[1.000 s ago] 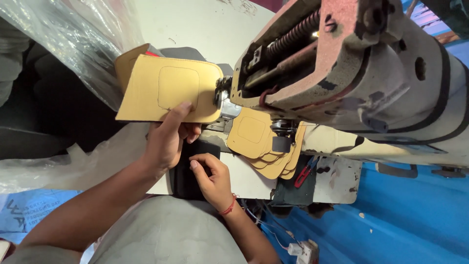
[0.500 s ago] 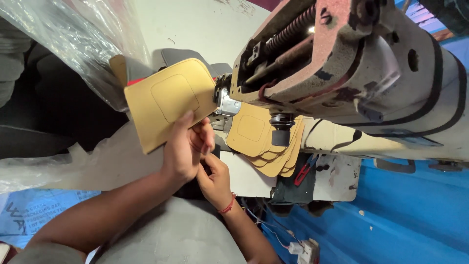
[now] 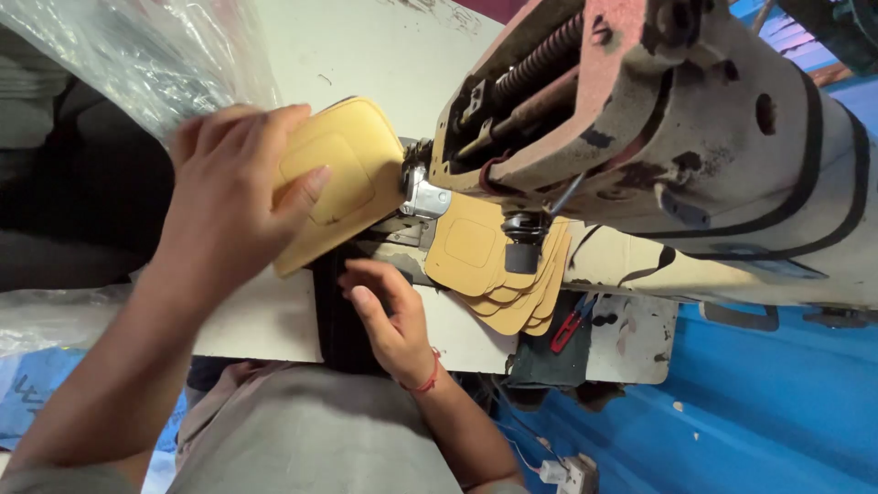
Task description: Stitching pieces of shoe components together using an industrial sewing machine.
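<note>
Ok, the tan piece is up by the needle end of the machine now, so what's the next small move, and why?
Probably ease the tan leather piece down and in under the sewing machine head. The left hand holds it tilted with its edge at the metal presser part, not lying flat, while the right hand rests on the table below, free to guide it. Finished pieces are stacked behind.

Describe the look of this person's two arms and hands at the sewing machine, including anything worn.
Both forearms are bare to past the elbow, with no sleeve showing on either. The left hand has no ring, watch or glove. The right hand is also ungloved, and a thin red thread band circles its wrist. The fingernails are short and unpainted.
</note>
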